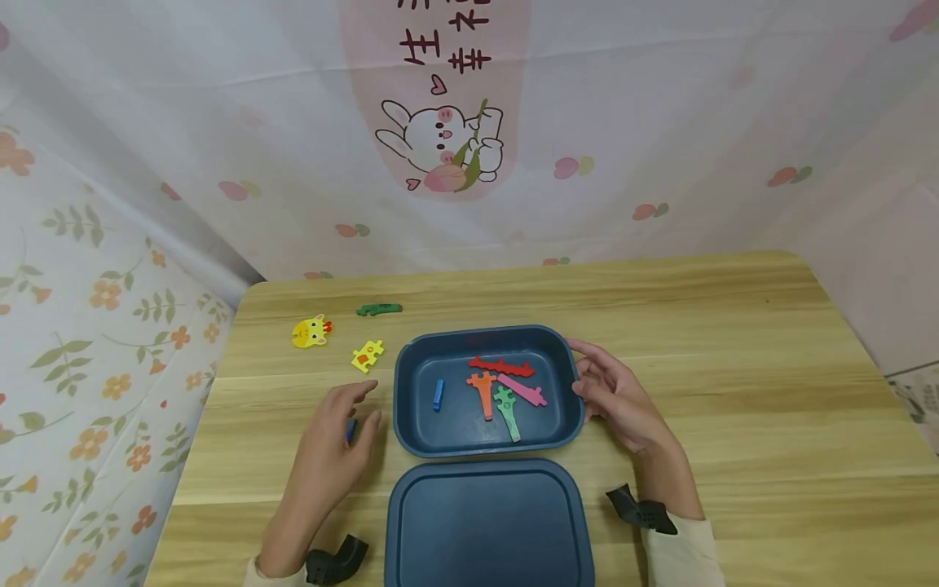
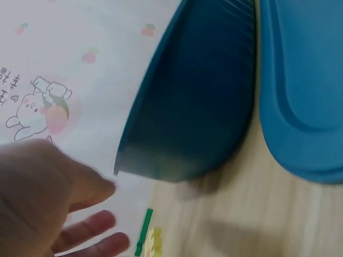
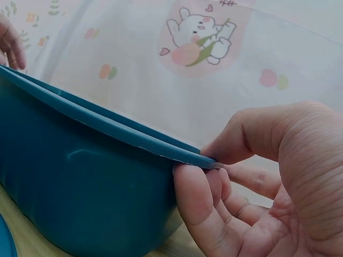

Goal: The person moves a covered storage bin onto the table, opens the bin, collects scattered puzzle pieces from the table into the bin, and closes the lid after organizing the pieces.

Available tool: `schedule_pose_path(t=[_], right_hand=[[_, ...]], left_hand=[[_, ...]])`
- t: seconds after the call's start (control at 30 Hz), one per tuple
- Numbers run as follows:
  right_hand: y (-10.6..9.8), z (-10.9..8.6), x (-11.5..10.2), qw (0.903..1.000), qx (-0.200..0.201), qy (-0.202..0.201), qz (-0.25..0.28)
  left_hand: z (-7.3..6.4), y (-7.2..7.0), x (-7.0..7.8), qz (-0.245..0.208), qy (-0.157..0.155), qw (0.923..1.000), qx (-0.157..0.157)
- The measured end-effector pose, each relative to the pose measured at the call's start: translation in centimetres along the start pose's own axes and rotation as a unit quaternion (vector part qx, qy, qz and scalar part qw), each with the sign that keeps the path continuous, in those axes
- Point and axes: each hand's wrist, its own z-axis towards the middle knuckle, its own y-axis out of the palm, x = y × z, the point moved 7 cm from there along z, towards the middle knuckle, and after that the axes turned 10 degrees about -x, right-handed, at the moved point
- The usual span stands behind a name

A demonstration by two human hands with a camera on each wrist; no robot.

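My right hand (image 1: 619, 399) pinches the rim of a dark blue plastic box (image 1: 416, 432) at its right end; the right wrist view shows thumb on top and fingers under the lip. Inside lie toy puzzle pieces: a blue piece (image 1: 438, 395), a red piece (image 1: 502, 368), an orange piece (image 1: 484, 396), a pink piece (image 1: 522, 390) and a green piece (image 1: 508, 413). My left hand (image 1: 326, 448) hovers left of the box, thumb and fingers apart, holding nothing. Partly hidden by it is another blue piece (image 1: 351, 429).
The box's lid (image 1: 487, 522) lies flat in front of it. Back left on the wooden table (image 1: 734, 367) are a yellow giraffe head piece (image 1: 311, 332), a yellow knobbed piece (image 1: 368, 356) and a dark green piece (image 1: 379, 310). A printed curtain (image 1: 293, 147) hangs behind.
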Motion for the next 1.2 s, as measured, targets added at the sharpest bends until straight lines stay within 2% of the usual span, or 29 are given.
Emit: schedule_pose_path(t=[0.17,0.33,0.63,0.83,1.2], right_hand=[[0.1,0.0,0.1,1.0000,-0.004,-0.002,0.006],[0.1,0.1,0.1,1.0000,-0.002,-0.001,0.005],[-0.1,0.3,-0.5,0.9999,-0.008,-0.011,0.004],[-0.1,0.4,-0.7,0.9998,-0.010,-0.015,0.001],[-0.1,0.2,-0.5,0.9998,-0.011,-0.015,0.007]], left_hand=[[-0.8,0.5,-0.6,0.045,-0.010,0.9985,-0.031],[-1.4,0.5,-1.1,0.061,-0.027,0.9965,-0.051],[-2.1,-0.1,-2.2,0.081,-0.050,0.9946,-0.041],[-2.0,0.1,-2.9,0.079,-0.074,0.9927,-0.054],[-2.0,0.2,-3.6,0.096,-0.088,0.9899,-0.057]])
